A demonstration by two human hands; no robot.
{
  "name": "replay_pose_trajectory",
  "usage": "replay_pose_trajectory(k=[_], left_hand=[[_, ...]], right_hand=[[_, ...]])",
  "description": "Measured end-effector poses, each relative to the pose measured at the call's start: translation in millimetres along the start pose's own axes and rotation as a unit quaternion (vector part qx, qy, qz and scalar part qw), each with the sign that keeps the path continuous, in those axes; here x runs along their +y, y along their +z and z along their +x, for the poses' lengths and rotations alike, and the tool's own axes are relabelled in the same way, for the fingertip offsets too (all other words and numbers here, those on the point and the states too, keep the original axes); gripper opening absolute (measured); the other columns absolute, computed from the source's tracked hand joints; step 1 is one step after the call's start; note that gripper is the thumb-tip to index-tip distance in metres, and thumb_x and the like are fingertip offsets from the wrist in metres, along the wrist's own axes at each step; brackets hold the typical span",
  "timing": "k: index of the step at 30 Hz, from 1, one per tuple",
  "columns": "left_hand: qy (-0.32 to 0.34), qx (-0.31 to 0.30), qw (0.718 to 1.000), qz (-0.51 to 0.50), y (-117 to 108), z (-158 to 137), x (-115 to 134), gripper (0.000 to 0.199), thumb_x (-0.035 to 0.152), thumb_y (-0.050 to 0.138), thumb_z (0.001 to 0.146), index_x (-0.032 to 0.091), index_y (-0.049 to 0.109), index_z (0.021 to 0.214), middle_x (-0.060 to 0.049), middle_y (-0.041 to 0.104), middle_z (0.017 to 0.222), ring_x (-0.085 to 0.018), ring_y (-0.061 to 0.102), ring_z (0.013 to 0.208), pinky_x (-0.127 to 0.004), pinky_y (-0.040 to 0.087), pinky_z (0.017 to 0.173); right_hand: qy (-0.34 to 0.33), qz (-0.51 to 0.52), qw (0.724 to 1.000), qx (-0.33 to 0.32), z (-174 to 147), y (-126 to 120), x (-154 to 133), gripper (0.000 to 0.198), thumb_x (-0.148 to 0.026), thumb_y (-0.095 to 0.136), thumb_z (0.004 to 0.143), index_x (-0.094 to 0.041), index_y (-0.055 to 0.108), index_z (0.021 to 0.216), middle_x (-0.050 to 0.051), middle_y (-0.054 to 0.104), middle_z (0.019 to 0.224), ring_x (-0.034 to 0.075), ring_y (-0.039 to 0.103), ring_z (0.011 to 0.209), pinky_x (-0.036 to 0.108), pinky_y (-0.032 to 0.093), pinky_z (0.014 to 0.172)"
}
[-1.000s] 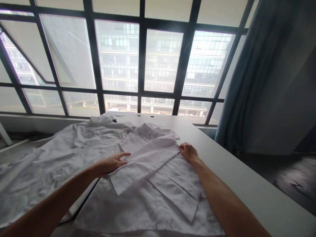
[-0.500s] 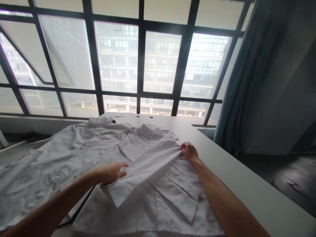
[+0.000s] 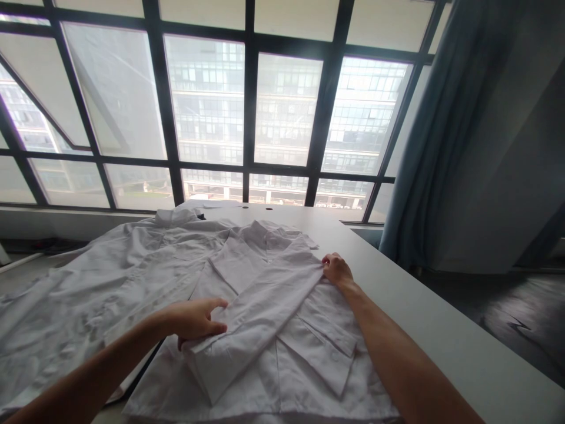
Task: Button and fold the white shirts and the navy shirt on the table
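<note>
The white cloth shirt with a collar (image 3: 260,383) lies on the smooth white desk (image 3: 410,306) before you, beside a rumpled white cloth garment (image 3: 128,277) on your left. On your right, a strip of desk surface runs between the shirt and the desk's straight edge. The garment is cut off at the left of view; your right forearm masks part of the shirt's side. Your right hand (image 3: 338,270) has its fingers closed narrowly on the upper end of the diagonal white sleeve (image 3: 273,294). Your left hand (image 3: 200,319) is at the sleeve's lower end, thumb and forefinger moderately apart; its other fingers are largely hidden, so their grip cannot be told.
</note>
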State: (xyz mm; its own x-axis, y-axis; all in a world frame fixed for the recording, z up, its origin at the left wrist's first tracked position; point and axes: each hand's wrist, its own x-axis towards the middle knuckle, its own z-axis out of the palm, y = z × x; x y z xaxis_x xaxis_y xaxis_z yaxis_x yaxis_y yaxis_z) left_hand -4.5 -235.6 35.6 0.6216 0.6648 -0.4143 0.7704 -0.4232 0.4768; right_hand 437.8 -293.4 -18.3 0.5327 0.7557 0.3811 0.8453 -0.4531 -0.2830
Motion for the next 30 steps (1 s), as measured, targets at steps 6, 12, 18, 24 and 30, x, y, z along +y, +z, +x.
replay_pose_trajectory(k=[6, 12, 18, 24, 30], left_hand=[[-0.008, -0.084, 0.996, -0.036, -5.2, -4.3, 4.7, 0.096, 0.04, 0.073, 0.067, 0.016, 0.033, 0.151, 0.004, 0.06, 0.069, -0.013, 0.055, 0.046, -0.02, 0.042, 0.041], [0.042, -0.011, 0.997, 0.068, -8.2, -10.7, 9.6, 0.088, 0.044, 0.078, 0.064, 0.018, 0.049, 0.143, -0.001, 0.067, 0.081, -0.02, 0.065, 0.069, -0.026, 0.048, 0.058], [0.272, 0.151, 0.941, 0.133, 11.4, 10.0, 10.6, 0.075, 0.07, 0.059, 0.082, 0.021, 0.056, 0.139, -0.015, 0.059, 0.137, -0.033, 0.054, 0.125, -0.042, 0.042, 0.106], [0.289, 0.06, 0.934, 0.201, 32.2, 29.9, 0.9, 0.083, 0.077, 0.04, 0.088, 0.029, 0.032, 0.155, -0.01, 0.02, 0.164, -0.039, 0.011, 0.151, -0.065, 0.006, 0.118], [0.266, 0.029, 0.939, 0.217, 35.7, 12.3, 15.6, 0.089, 0.079, 0.034, 0.088, 0.026, 0.022, 0.158, -0.013, 0.008, 0.165, -0.039, 0.001, 0.151, -0.069, 0.003, 0.115]], right_hand=[[-0.002, -0.011, 1.0, -0.006, -0.2, 2.4, 0.7, 0.029, -0.01, 0.048, 0.085, -0.016, 0.074, 0.096, 0.012, 0.065, 0.11, 0.019, 0.064, 0.094, 0.025, 0.045, 0.084], [-0.013, -0.02, 1.0, -0.012, -1.3, 2.5, 0.5, 0.032, -0.01, 0.045, 0.086, -0.015, 0.074, 0.097, 0.012, 0.064, 0.112, 0.02, 0.064, 0.095, 0.025, 0.045, 0.085], [-0.019, -0.01, 0.999, -0.045, -3.0, 4.8, -2.3, 0.042, -0.033, 0.04, 0.098, -0.016, 0.064, 0.127, 0.014, 0.059, 0.132, 0.024, 0.057, 0.118, 0.031, 0.04, 0.101], [-0.016, -0.059, 0.983, -0.173, -6.7, 12.3, -7.3, 0.068, -0.058, 0.026, 0.099, -0.02, 0.03, 0.156, 0.011, 0.029, 0.162, 0.026, 0.026, 0.148, 0.044, 0.022, 0.118], [0.007, -0.094, 0.967, -0.237, -12.1, 0.4, -8.6, 0.078, -0.065, 0.018, 0.097, -0.017, 0.019, 0.159, 0.008, 0.015, 0.166, 0.025, 0.014, 0.152, 0.047, 0.013, 0.121]])
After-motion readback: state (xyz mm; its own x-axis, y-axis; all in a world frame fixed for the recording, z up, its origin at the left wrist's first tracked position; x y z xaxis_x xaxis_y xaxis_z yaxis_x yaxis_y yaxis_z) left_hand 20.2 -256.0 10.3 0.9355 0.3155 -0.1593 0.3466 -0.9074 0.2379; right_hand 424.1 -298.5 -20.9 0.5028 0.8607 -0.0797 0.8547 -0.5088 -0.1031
